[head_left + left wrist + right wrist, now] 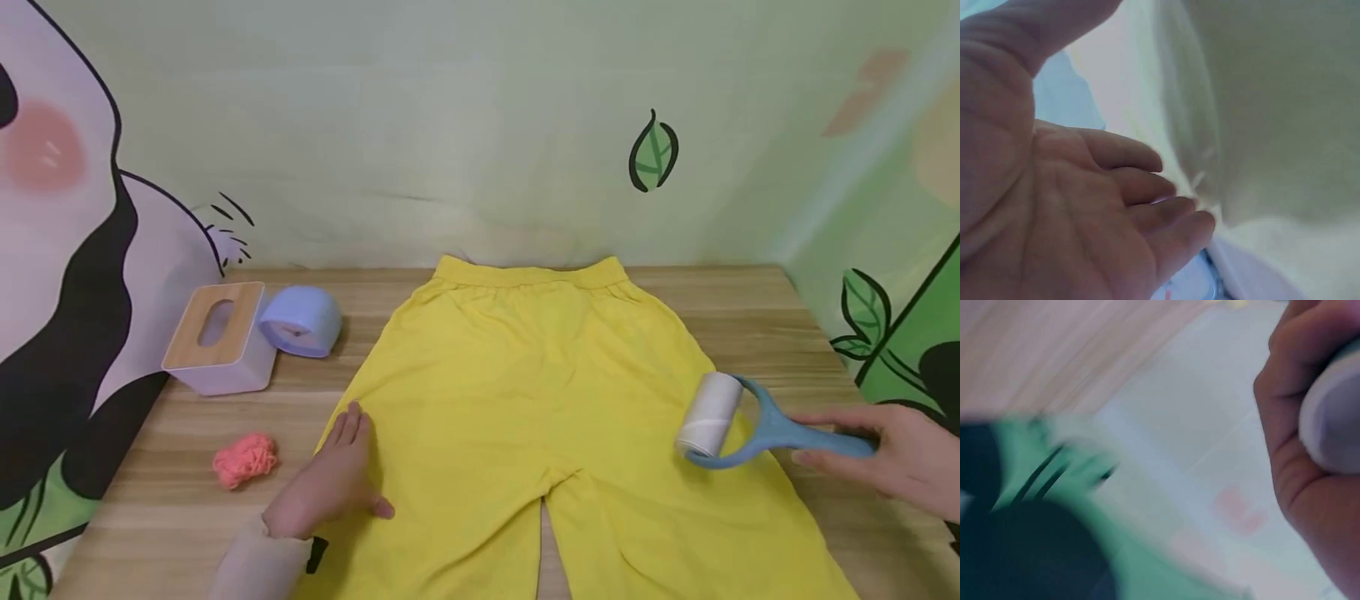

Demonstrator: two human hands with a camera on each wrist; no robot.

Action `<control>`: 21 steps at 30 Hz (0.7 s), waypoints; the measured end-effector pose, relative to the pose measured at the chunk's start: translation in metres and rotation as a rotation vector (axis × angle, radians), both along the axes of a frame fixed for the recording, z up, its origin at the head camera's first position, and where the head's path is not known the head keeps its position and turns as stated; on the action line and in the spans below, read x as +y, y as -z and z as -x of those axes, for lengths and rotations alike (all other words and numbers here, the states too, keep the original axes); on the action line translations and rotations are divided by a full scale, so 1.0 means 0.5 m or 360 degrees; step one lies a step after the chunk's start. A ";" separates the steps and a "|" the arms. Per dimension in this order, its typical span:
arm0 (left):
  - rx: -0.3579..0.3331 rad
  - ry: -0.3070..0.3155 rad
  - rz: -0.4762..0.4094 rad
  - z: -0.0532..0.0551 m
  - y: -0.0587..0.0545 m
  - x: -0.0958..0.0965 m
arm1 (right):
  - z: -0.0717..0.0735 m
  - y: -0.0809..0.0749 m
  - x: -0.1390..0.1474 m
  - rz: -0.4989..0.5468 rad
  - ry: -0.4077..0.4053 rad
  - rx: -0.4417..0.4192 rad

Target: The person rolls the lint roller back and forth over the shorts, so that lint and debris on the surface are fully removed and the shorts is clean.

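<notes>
Yellow trousers [480, 375] lie spread on the wooden table, waistband toward the wall and the lower legs cut off by the frame. My left hand [337, 479] rests on their left side, fingers extended and thumb apart; its palm shows in the left wrist view. By its handle, my right hand [903, 454] grips a blue lint roller [776, 429]. The roller's white cylinder [711, 412] is over the right side of the trousers; whether it touches the cloth I cannot tell. In the right wrist view, curled fingers [1291, 381] surround the pale round handle end.
At the back left stand a white tissue box [225, 337] with a wooden lid and a small blue clock-like object [302, 321]. A pink crumpled bundle [245, 460] lies left of my left hand. A painted wall [480, 150] borders the table's back edge.
</notes>
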State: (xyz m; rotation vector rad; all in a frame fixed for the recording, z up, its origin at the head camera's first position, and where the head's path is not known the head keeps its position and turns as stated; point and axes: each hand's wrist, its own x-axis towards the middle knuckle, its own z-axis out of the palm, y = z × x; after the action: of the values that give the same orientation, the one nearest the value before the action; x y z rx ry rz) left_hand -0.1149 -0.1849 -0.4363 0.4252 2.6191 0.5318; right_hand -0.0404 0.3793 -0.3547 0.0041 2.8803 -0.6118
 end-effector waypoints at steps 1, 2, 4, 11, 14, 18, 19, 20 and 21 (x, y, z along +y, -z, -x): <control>0.0018 -0.0008 0.0002 -0.011 -0.003 -0.007 | 0.013 -0.006 -0.027 0.0063 -0.0082 0.0028; 0.0040 -0.0015 0.0002 -0.021 -0.007 -0.014 | 0.027 -0.010 -0.058 0.0130 -0.0180 0.0043; 0.0052 -0.0033 0.0000 -0.041 -0.013 -0.028 | 0.056 -0.011 -0.128 0.0282 -0.0412 0.0080; 0.0014 -0.0068 -0.0098 -0.079 0.003 -0.050 | 0.128 0.037 -0.425 0.0654 -0.0834 0.0059; 0.0042 -0.0085 -0.0099 -0.084 0.010 -0.052 | 0.141 0.062 -0.536 0.0616 -0.0888 0.0077; 0.0071 -0.0067 -0.0087 -0.087 0.010 -0.057 | 0.156 0.095 -0.631 0.0531 -0.0981 0.0178; 0.0065 -0.0063 -0.0085 -0.088 0.011 -0.059 | 0.158 0.102 -0.645 0.0522 -0.0983 0.0191; 0.0068 -0.0063 -0.0087 -0.089 0.011 -0.061 | 0.158 0.107 -0.654 0.0509 -0.0995 0.0212; 0.0069 -0.0067 -0.0078 -0.091 0.012 -0.062 | 0.158 0.112 -0.661 0.0493 -0.1000 0.0227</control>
State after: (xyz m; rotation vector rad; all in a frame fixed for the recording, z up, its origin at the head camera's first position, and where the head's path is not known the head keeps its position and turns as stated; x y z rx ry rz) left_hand -0.0696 -0.2158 -0.4421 0.4023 2.6663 0.6085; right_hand -0.1196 0.0486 -0.4109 -0.9747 2.6431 -0.9266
